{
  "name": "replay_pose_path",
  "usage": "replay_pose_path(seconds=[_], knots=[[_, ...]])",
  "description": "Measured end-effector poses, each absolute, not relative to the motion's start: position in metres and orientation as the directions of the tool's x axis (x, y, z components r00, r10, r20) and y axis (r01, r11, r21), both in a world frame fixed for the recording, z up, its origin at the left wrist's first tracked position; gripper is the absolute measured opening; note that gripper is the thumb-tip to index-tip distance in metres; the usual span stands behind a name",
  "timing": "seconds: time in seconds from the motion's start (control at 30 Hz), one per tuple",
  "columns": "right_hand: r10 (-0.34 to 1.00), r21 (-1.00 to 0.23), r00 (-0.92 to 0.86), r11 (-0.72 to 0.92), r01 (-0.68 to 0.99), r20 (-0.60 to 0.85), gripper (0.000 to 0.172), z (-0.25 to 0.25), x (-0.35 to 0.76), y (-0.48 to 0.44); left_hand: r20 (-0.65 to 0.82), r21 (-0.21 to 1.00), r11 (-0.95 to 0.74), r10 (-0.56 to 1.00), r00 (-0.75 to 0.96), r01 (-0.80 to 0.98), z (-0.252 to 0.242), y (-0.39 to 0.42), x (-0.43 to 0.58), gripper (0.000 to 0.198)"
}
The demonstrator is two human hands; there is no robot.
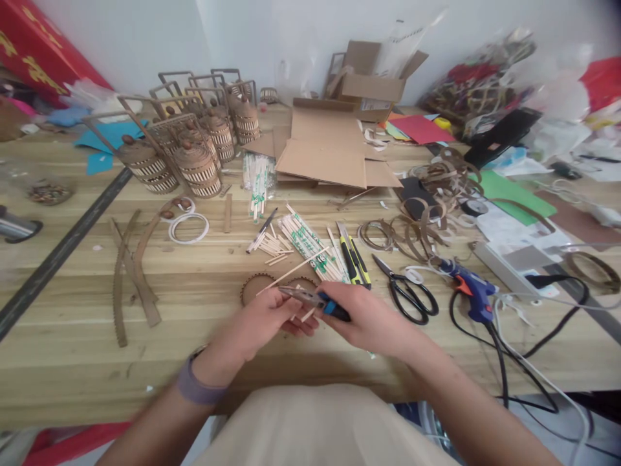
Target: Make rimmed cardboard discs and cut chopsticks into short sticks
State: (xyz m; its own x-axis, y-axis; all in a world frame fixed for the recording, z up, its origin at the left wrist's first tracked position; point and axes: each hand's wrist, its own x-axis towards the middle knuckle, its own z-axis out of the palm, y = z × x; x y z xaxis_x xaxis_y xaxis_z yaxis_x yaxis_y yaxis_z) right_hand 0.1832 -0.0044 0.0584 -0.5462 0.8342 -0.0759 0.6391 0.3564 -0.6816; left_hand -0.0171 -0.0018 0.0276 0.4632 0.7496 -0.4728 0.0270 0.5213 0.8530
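Observation:
My left hand (pixel 272 315) is closed on thin wooden sticks (pixel 301 266), one of which slants up to the right. My right hand (pixel 363 312) wraps round the blue and black handles of pliers (pixel 334 306). The metal jaws point left and lie over the fingers of my left hand, at the sticks. Just behind my hands are two toothed brown rings (pixel 254 285), partly covered. Short cut stick pieces (pixel 275 244) lie beyond them, beside green and white paper-wrapped chopsticks (pixel 308 241).
A yellow cutter (pixel 354 259), black scissors (pixel 412 294) and a blue glue gun (pixel 475 291) with cables lie to the right. Brown strips (pixel 140 278) and white rings (pixel 188 228) are on the left. Small woven lanterns (pixel 198 169) and flattened cardboard (pixel 325 155) stand farther back.

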Motion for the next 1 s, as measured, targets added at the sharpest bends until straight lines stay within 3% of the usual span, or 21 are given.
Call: replay_pose_path(seconds=[0.23,0.5,0.6,0.87,1.0], knots=[[0.89,-0.655,-0.439,0.258,0.71,-0.125,0.019,0.045,0.173,0.001,-0.523,0.786,0.618,0.688,0.503,-0.028,0.024,-0.005,-0.007,0.053],[0.97,-0.819,-0.212,0.023,0.573,-0.121,0.035,0.03,0.166,-0.01,-0.468,0.784,0.584,0.779,0.418,-0.211,0.014,-0.005,-0.003,0.047],[0.975,-0.868,-0.199,0.017,0.497,-0.095,0.045,0.023,0.161,-0.017,-0.446,0.775,0.574,0.792,0.416,-0.263,0.012,-0.004,0.002,0.044],[0.992,-0.879,-0.123,0.058,0.474,0.0,0.038,0.016,0.155,-0.019,-0.436,0.751,0.579,0.796,0.42,-0.317,0.013,-0.004,0.008,0.04],[0.989,-0.878,-0.145,0.057,0.476,-0.014,0.043,0.015,0.156,-0.02,-0.427,0.775,0.564,0.8,0.421,-0.285,0.012,-0.005,0.007,0.045]])
